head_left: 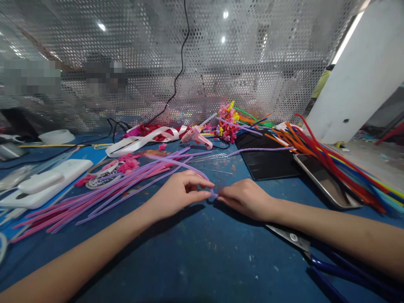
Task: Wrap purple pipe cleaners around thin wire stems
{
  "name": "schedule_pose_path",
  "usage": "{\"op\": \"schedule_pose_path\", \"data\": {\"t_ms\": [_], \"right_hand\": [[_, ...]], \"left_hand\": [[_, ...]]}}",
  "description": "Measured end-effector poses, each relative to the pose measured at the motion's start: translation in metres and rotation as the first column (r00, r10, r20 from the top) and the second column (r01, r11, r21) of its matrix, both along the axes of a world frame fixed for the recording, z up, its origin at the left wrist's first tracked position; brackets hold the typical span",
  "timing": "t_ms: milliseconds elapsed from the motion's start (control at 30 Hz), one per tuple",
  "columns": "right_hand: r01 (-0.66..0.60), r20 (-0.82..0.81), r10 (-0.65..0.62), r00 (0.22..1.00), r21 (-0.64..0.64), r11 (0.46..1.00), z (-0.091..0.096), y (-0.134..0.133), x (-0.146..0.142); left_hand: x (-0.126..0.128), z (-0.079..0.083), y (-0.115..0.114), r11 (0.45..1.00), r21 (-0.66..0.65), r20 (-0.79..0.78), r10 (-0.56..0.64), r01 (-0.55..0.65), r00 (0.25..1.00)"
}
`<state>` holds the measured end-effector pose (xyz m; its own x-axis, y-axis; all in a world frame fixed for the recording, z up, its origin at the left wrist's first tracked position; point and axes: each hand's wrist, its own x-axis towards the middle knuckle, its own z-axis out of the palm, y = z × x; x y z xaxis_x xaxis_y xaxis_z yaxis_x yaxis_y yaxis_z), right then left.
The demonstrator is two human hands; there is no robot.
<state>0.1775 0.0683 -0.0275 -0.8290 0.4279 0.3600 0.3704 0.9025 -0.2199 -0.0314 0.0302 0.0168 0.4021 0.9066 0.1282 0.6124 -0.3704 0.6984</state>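
Observation:
A purple pipe cleaner (201, 171) arcs behind the fingers of my left hand and ends in a small bent or twisted part between my two hands. My left hand (179, 193) has its thumb and index finger curved around this strand, their tips slightly apart. At the bent end, my right hand (248, 198) pinches the pipe cleaner with its fingers closed. Both hands are just above the blue table (195, 261). Scissors (293, 237) with dark blue handles lie partly beneath my right forearm.
Purple and pink pipe cleaners (104, 195) spread to the left, near a white power bank-like block (59, 179). Behind are a pink glue gun (197, 136), white ribbon (142, 141) and pipe-cleaner flowers (227, 120). A phone (325, 181) and coloured pipe cleaners (353, 168) lie right.

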Motion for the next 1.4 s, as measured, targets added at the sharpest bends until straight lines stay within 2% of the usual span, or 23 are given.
{"op": "schedule_pose_path", "data": {"t_ms": [100, 200, 300, 400, 467, 533, 633, 700, 800, 867, 900, 967, 1033, 1133, 1267, 1400], "right_hand": [[0.000, 0.002, 0.000, 1.000, -0.011, 1.000, 0.000, -0.001, 0.000], [-0.019, -0.002, 0.019, 1.000, 0.005, 1.000, 0.000, -0.001, 0.001], [-0.040, 0.004, 0.040, 0.999, 0.027, 0.999, 0.001, -0.001, 0.002], [-0.056, 0.022, 0.055, 0.998, 0.035, 0.998, 0.003, -0.002, 0.002], [-0.062, 0.025, 0.061, 0.998, 0.035, 0.997, 0.005, -0.003, 0.002], [-0.068, 0.020, 0.068, 0.998, 0.033, 0.997, 0.005, -0.003, 0.002], [-0.075, -0.006, 0.075, 0.997, 0.041, 0.996, 0.003, -0.002, 0.002], [-0.073, -0.037, 0.076, 0.996, 0.061, 0.995, 0.000, -0.001, 0.002], [-0.068, -0.068, 0.074, 0.995, 0.085, 0.994, -0.003, 0.001, 0.002], [-0.063, -0.068, 0.068, 0.995, 0.070, 0.996, -0.003, 0.001, 0.002], [-0.068, -0.068, 0.071, 0.995, 0.053, 0.996, -0.003, 0.000, 0.002], [-0.073, -0.067, 0.072, 0.995, -0.001, 0.997, 0.000, -0.001, 0.002], [-0.080, -0.066, 0.074, 0.995, -0.089, 0.993, 0.003, -0.002, 0.002], [-0.081, -0.072, 0.066, 0.995, -0.234, 0.969, 0.007, -0.002, 0.002], [-0.075, -0.073, 0.057, 0.996, -0.289, 0.954, 0.008, -0.001, 0.003], [-0.076, -0.057, 0.063, 0.996, -0.262, 0.962, 0.006, -0.001, 0.003]], "left_hand": [[0.001, 0.002, -0.006, 0.949, 0.282, -0.337, -0.041, 0.142, 0.940], [0.005, 0.004, -0.011, 0.894, 0.354, -0.536, -0.048, 0.276, 0.843], [0.004, 0.006, -0.012, 0.875, 0.321, -0.614, -0.100, 0.364, 0.783], [-0.001, 0.004, -0.007, 0.816, 0.361, -0.645, -0.131, 0.451, 0.753], [-0.005, 0.001, -0.004, 0.771, 0.409, -0.652, -0.127, 0.487, 0.748], [-0.008, -0.001, -0.001, 0.759, 0.426, -0.628, -0.143, 0.491, 0.765], [-0.008, -0.001, -0.001, 0.816, 0.383, -0.511, -0.204, 0.434, 0.835], [-0.005, -0.001, -0.002, 0.873, 0.347, -0.403, -0.193, 0.344, 0.895], [0.003, -0.002, -0.005, 0.948, 0.307, -0.249, -0.001, 0.080, 0.968], [0.009, -0.004, -0.006, 0.961, 0.249, -0.161, 0.161, -0.118, 0.974], [0.011, -0.005, -0.006, 0.960, 0.208, -0.129, 0.217, -0.188, 0.968], [0.012, -0.006, -0.005, 0.962, 0.129, -0.089, 0.254, -0.241, 0.963], [0.009, -0.005, -0.001, 0.982, 0.057, -0.071, 0.184, -0.181, 0.980], [0.000, -0.003, 0.004, 1.000, 0.006, -0.063, -0.019, 0.019, 0.998], [-0.010, 0.001, 0.006, 0.967, 0.121, -0.160, -0.206, 0.226, 0.965], [-0.013, 0.002, 0.003, 0.898, 0.269, -0.340, -0.249, 0.347, 0.907]]}}
